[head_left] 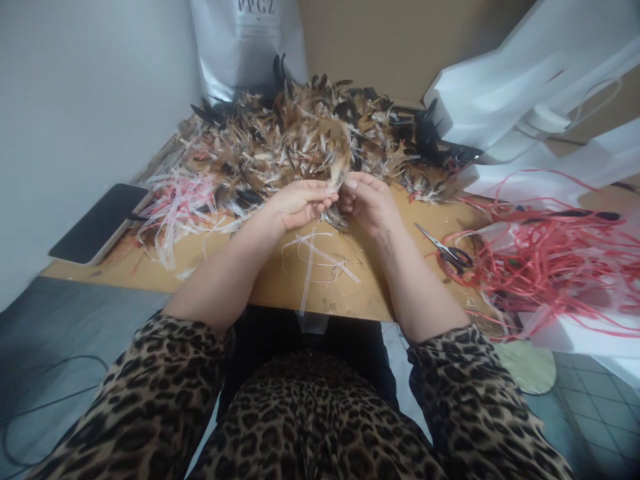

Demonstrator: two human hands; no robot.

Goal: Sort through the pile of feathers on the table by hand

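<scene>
A small tuft of tan and white feathers [339, 167] stands up between my two hands, in front of a large pile of feathers [295, 133]. My left hand [306, 202] pinches its base between thumb and fingertips. Close against it, my right hand [369, 200] is closed with thumb and forefinger on the same tuft. Its other fingers curl inward, and what lies under them is hidden. Below both hands, thin white plastic strips [309, 263] lie crossed on the brown tabletop [280, 287].
Scissors [447, 248] lie to the right, beside a heap of red and clear strips [555, 260]. At the left are a phone [100, 223] and a bundle of white and pink strips [180, 203]. A white bag [253, 50] and a white machine [520, 87] stand behind.
</scene>
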